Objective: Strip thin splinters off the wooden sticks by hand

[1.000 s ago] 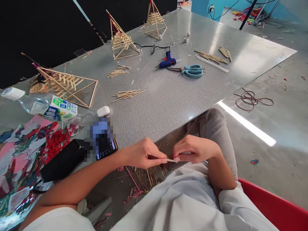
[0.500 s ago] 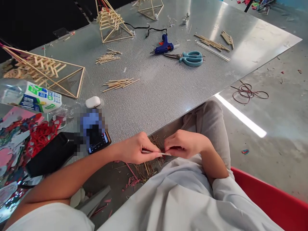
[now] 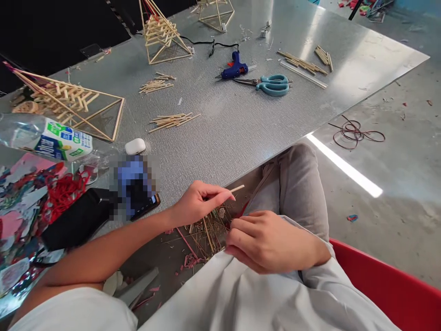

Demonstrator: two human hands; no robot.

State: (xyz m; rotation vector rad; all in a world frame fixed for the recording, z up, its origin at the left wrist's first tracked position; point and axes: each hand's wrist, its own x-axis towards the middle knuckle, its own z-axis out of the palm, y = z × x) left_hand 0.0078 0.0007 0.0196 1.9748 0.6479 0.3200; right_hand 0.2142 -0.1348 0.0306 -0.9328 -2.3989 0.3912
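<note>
Silvery, finely textured metal counter (image 3: 241, 124), running from the near left to a far right corner, with grey concrete floor (image 3: 396, 184) beyond its right edge and a dark wall at the far left. Scattered over the far part: blue glue gun (image 3: 234, 70), teal scissors (image 3: 272, 85), small heaps of cut sticks (image 3: 174, 120), stick-built pyramids (image 3: 160, 34). Crowded at the near left: water bottle (image 3: 48, 138), white earbud case (image 3: 135, 146), phone (image 3: 143, 204), red string and paper scraps. Bare and open through the middle of the counter, from the stick heap towards the right edge. Near edge slanting just above both hands, one grey-trousered knee (image 3: 299, 179) tucked under it, red chair rim (image 3: 386, 289) at the near right. Coil of dark wire (image 3: 354, 134) on the floor, well apart from everything else.

Left hand (image 3: 198, 204) closed, thumb and fingers pinched on a thin pale stick (image 3: 236, 189), held over the near edge of the counter. Long axis of that stick nearly level, free tip pointing right and slightly up and away, other end hidden inside the grip. Right hand (image 3: 268, 241) lower and nearer, resting on the lap with fingers curled together; cannot tell what, if anything, sits inside them. Litter of stick offcuts (image 3: 206, 232) below, between the two hands.
</note>
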